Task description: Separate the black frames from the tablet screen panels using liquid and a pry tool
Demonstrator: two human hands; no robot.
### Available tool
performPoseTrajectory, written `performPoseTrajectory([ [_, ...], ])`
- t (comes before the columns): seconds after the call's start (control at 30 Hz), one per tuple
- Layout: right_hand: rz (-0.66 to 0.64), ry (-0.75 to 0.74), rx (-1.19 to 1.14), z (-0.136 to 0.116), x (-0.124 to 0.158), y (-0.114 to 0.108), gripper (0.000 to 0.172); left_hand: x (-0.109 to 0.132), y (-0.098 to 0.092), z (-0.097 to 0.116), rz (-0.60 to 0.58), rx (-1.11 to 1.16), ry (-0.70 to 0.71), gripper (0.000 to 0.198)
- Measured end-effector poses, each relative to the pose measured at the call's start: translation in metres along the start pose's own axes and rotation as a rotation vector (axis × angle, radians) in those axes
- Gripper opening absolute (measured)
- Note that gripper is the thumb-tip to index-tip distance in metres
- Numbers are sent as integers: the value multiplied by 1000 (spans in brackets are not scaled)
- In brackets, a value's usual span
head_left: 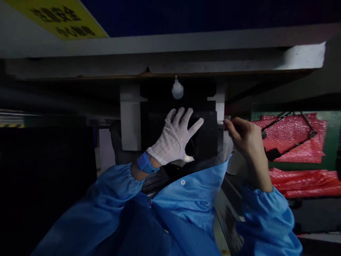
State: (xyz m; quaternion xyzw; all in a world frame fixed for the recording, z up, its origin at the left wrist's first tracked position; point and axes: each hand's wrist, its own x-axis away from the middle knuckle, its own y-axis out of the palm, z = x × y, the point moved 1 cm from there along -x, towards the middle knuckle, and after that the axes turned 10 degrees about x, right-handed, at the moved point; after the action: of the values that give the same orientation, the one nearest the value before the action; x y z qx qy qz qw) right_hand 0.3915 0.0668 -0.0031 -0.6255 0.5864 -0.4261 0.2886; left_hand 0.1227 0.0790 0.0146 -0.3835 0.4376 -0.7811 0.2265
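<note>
My left hand (178,133) wears a white fabric glove and lies with fingers spread over a flat black panel (206,138). A blue band (146,163) circles that wrist. My bare right hand (243,133) is at the panel's right edge, thumb and forefinger pinched together. At their tips a small pale bit (220,122) shows, too small to name. White plates flank the panel, the left plate (130,121) showing most. Above the panel, below the table edge, hangs a small white plastic nozzle-like piece (177,89).
A thick table edge (170,64) runs across above my hands. A yellow warning label (58,17) is at upper left. To the right, red bubble wrap (295,138) lies on a green surface (333,138) with a black wire frame (306,142) over it. A large dark block (48,185) stands at left.
</note>
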Motion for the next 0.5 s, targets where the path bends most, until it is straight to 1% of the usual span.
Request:
performPoseTrajectory([
  [0.1, -15, -15, 63, -7, -23, 10, 53, -7, -7, 9, -9, -11, 6, 158],
  [0.17, -28, -2, 117, -11, -32, 15, 57, -10, -12, 11, -26, -11, 1, 158],
  [0.23, -18, 33, 168, -14, -35, 17, 65, -11, -15, 10, -37, -5, 9, 158],
  [0.33, 30, 74, 184, -16, -33, 16, 73, -9, -19, 5, 12, 33, 52, 159],
  [0.4, 69, 67, 165, -18, -26, 12, 73, -3, -24, -2, 69, 97, 92, 159],
  [0.43, 111, 48, 137, -20, -20, 10, 71, 2, -29, -6, 90, 145, 116, 161],
  [0.5, 252, -19, 36, -27, -4, 3, 64, 15, -41, -16, 120, 271, 180, 166],
])
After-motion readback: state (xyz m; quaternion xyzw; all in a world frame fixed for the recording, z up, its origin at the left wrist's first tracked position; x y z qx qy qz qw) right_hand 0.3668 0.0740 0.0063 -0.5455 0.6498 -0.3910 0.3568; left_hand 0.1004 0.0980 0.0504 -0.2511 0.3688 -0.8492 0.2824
